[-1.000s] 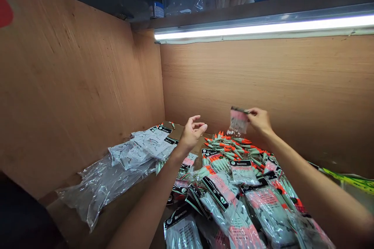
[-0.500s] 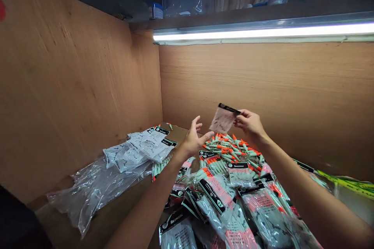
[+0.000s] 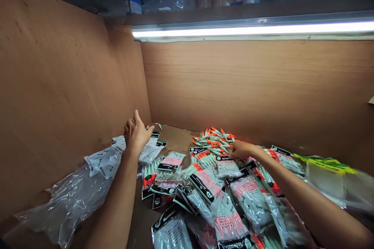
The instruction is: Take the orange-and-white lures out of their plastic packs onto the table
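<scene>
My left hand reaches out to the left over a stack of flat white packets with black header strips. Its back faces me with the thumb up, and the fingers are hidden behind it. My right hand is down at the near edge of a heap of loose orange-tipped pale green floats. Its fingers are curled closed there, and what they pinch is hidden. Filled packets of floats lie piled in front of me between both arms.
Plywood walls close the bench at left and back, with a lit tube lamp overhead. Crumpled clear plastic bags lie at the near left. A yellow-green printed bag sits at the right.
My right hand held a small packet up near my left hand; now it has dropped to the float heap without it. My left hand swung left over the white stack. The view shifted right.
</scene>
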Motion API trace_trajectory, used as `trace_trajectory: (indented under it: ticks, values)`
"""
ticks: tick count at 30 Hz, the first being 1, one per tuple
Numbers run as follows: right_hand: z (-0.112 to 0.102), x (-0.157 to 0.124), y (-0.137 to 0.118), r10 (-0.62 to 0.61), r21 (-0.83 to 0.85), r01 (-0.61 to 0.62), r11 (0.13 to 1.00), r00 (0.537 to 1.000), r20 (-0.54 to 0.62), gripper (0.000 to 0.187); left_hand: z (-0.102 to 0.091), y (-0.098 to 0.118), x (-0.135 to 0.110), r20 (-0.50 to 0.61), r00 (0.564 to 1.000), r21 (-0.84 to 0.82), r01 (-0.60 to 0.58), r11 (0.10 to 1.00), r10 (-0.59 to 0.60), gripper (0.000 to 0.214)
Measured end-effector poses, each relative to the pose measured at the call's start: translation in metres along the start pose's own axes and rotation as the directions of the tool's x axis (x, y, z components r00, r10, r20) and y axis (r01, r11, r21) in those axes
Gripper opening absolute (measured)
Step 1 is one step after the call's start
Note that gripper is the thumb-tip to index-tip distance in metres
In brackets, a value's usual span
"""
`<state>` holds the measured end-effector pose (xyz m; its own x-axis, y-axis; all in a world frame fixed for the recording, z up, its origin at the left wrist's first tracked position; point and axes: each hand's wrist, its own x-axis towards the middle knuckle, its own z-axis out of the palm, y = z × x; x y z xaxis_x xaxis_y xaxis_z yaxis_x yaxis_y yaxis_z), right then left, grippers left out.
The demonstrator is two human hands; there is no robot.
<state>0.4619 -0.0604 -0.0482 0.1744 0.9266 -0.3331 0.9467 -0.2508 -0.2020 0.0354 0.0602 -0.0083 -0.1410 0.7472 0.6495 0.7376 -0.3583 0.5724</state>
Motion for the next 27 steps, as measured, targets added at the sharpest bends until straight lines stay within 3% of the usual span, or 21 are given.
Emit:
trace_trajectory:
  ticks: [2, 4, 6, 8, 10, 11, 12, 13, 15, 18, 20, 22, 24, 27]
  values:
    - [0.001, 0.001, 0.002, -0.172, 0.208, 0.177, 0.962, 0.984, -0.040, 0.021, 0.008, 0.032, -0.011, 0.112, 0.992, -0.055, -0.058, 0.997, 0.064, 0.084]
    - [-0.004, -0.003, -0.005, -0.319, 0.424, 0.349, 0.835, 0.937, -0.142, 0.024, 0.024, 0.067, -0.029, 0.362, 0.931, -0.244, 0.048, 0.968, 0.046, 0.080]
    - [-0.014, -0.014, -0.019, -0.424, 0.565, 0.479, 0.672, 0.874, -0.237, 0.028, 0.042, 0.097, -0.051, 0.628, 0.773, -0.433, 0.255, 0.865, 0.087, 0.094]
    - [-0.023, -0.029, -0.035, -0.468, 0.567, 0.581, 0.584, 0.812, -0.349, 0.029, 0.054, 0.116, -0.073, 0.800, 0.557, -0.517, 0.453, 0.726, 0.223, 0.101]
    - [-0.029, -0.043, -0.048, -0.444, 0.482, 0.637, 0.602, 0.769, -0.460, 0.026, 0.058, 0.127, -0.088, 0.860, 0.350, -0.509, 0.567, 0.647, 0.371, 0.091]
    - [-0.030, -0.048, -0.053, -0.411, 0.443, 0.637, 0.631, 0.758, -0.506, 0.024, 0.057, 0.130, -0.092, 0.864, 0.279, -0.497, 0.601, 0.626, 0.418, 0.082]
    - [-0.029, -0.052, -0.057, -0.368, 0.418, 0.625, 0.659, 0.753, -0.545, 0.023, 0.056, 0.132, -0.095, 0.864, 0.239, -0.487, 0.621, 0.614, 0.444, 0.075]
    - [-0.028, -0.055, -0.060, -0.321, 0.411, 0.609, 0.678, 0.749, -0.580, 0.023, 0.055, 0.134, -0.097, 0.861, 0.229, -0.487, 0.629, 0.606, 0.455, 0.070]
    - [-0.024, -0.059, -0.063, -0.241, 0.450, 0.593, 0.668, 0.744, -0.623, 0.024, 0.056, 0.137, -0.100, 0.844, 0.295, -0.525, 0.624, 0.579, 0.448, 0.066]
    - [-0.017, -0.065, -0.060, -0.173, 0.529, 0.607, 0.593, 0.737, -0.653, 0.029, 0.065, 0.141, -0.106, 0.786, 0.494, -0.617, 0.595, 0.515, 0.371, 0.060]
    - [-0.011, -0.071, -0.056, -0.167, 0.520, 0.582, 0.625, 0.751, -0.639, 0.032, 0.071, 0.143, -0.107, 0.754, 0.599, -0.652, 0.632, 0.419, 0.270, 0.058]
    - [-0.003, -0.079, -0.053, -0.199, 0.479, 0.519, 0.708, 0.797, -0.570, 0.030, 0.073, 0.145, -0.107, 0.764, 0.624, -0.639, 0.694, 0.331, 0.165, 0.058]
    - [0.005, -0.087, -0.051, -0.228, 0.439, 0.470, 0.766, 0.837, -0.497, 0.025, 0.071, 0.147, -0.104, 0.786, 0.610, -0.610, 0.738, 0.288, 0.101, 0.057]
    - [0.015, -0.095, -0.055, -0.209, 0.380, 0.454, 0.806, 0.818, -0.535, 0.019, 0.065, 0.151, -0.101, 0.766, 0.634, -0.636, 0.721, 0.277, 0.106, 0.052]
